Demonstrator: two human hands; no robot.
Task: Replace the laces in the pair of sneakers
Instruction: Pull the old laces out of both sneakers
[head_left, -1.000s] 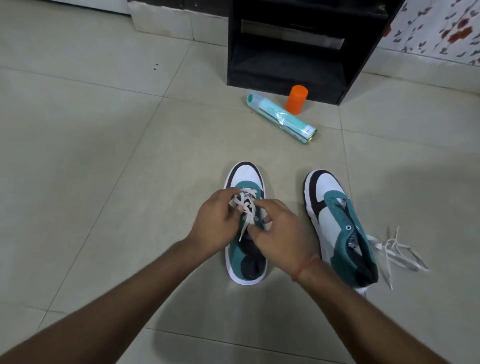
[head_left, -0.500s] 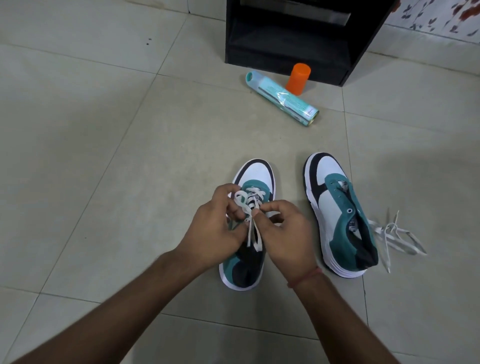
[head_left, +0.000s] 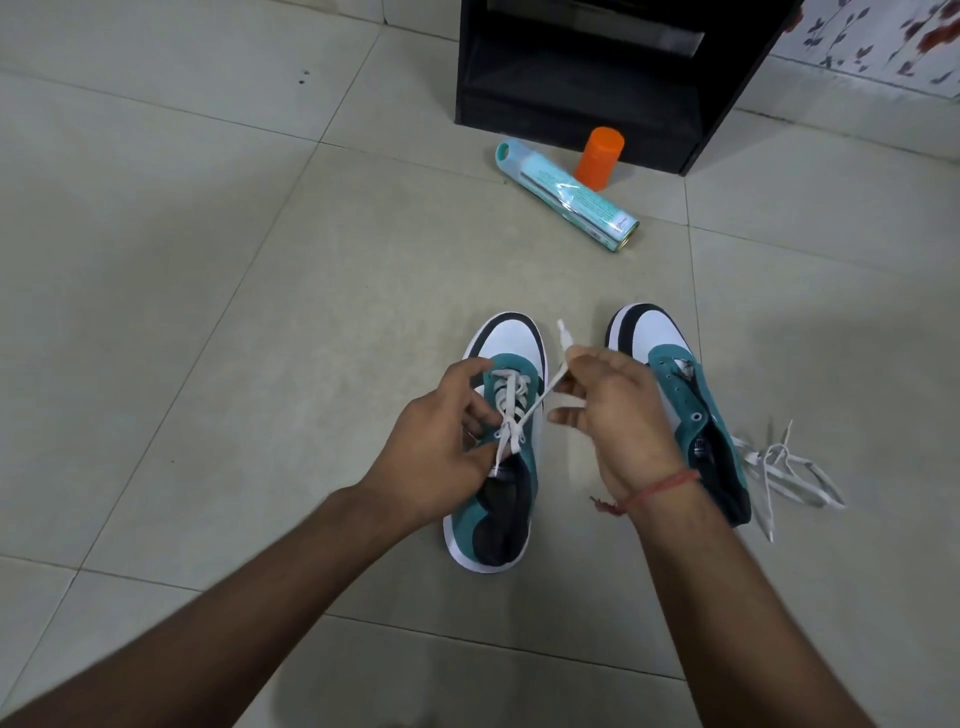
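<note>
On the tiled floor (head_left: 208, 312) stand two sneakers. Left shoe (head_left: 511, 358) is laced partway up, upper eyelets still to do; right shoe (head_left: 670, 374) has bare eyelets, with a loose lace (head_left: 789, 467) lying just beside it. Left hand (head_left: 441, 457) pinches one lace end (head_left: 501, 457) at the tongue; right hand (head_left: 613, 415) pinches the other end (head_left: 563, 332), drawn taut.

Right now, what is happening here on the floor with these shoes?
A person is working on the white lace of the left sneaker. The right hand pinches one lace end and draws it out sideways, while the left hand steadies the shoe. The right sneaker has no lace; a loose lace lies beside it.
</note>
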